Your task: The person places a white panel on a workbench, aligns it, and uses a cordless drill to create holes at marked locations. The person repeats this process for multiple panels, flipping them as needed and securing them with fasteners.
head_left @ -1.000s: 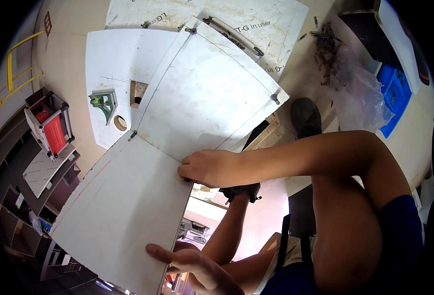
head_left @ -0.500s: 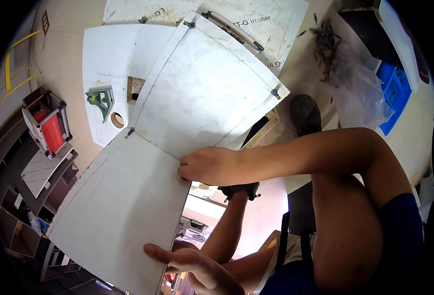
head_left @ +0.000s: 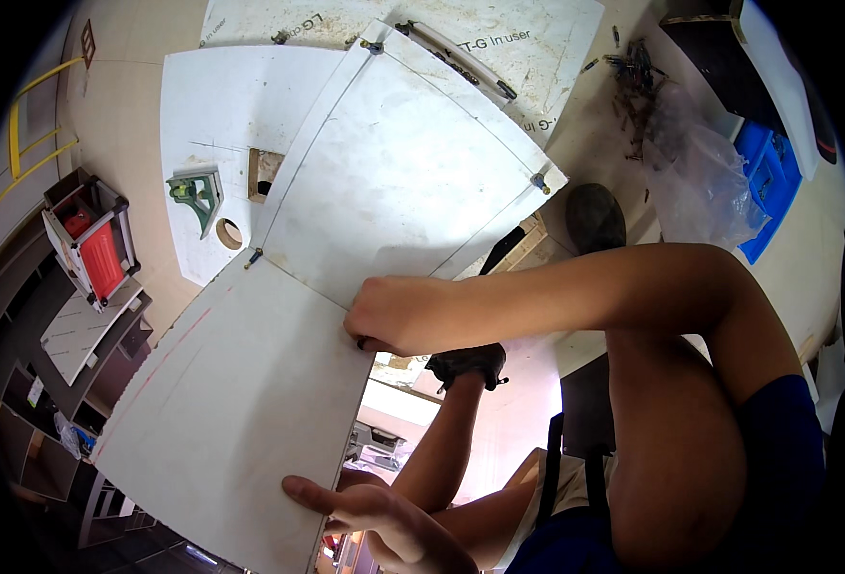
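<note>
My left hand (head_left: 375, 512) grips the right edge of a large white board (head_left: 222, 411), its thumb flat on top and its fingers partly hidden by the edge. Where this board meets a second white panel (head_left: 394, 143), my right hand (head_left: 403, 314) is closed at the near right corner. A small dark fitting (head_left: 369, 343) shows under its curled fingers, mostly hidden. Bolt-like metal fittings sit at the panel's other corners: one at the far left (head_left: 372, 47), one at the right (head_left: 541, 183) and one at the left seam (head_left: 253, 257).
A green tool (head_left: 193, 197) lies on another white sheet (head_left: 241, 91) with cut-out holes. Several loose small fittings (head_left: 633, 72) lie on the floor near a plastic bag (head_left: 705, 187) and a blue tray (head_left: 772, 191). A red-and-grey case (head_left: 102, 253) is at left.
My right hand has shifted and turned slightly at the corner, so the dark fitting now shows under its fingers. The second panel has moved a little to the right. My left hand stays put.
</note>
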A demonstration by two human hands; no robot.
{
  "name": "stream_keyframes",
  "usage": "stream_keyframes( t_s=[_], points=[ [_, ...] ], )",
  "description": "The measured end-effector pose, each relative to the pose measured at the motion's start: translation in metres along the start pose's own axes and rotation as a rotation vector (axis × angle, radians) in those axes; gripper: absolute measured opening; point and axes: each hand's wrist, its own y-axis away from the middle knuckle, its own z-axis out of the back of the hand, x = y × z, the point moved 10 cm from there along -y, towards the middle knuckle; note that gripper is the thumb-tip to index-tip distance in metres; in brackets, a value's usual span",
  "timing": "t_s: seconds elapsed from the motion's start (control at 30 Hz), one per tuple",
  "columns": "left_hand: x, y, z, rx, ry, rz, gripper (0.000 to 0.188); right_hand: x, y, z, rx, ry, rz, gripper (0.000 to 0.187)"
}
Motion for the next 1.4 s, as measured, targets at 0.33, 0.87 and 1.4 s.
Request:
stream_keyframes(
  t_s=[0.33,0.87,1.4],
  points=[
    [-0.002,-0.003,-0.012,0.033,0.004,0.004,0.062,-0.003,0.005,-0.001,-0.06,-0.025,0.037,0.012],
    [-0.017,0.012,-0.016,-0.032,-0.033,0.048,0.061,0.03,0.002,0.0,0.171,0.464,0.153,0.013],
    [-0.035,0.027,-0.038,-0.116,-0.151,0.227,0.049,0.014,-0.002,0.01,0.087,0.348,0.068,0.03]
  ],
)
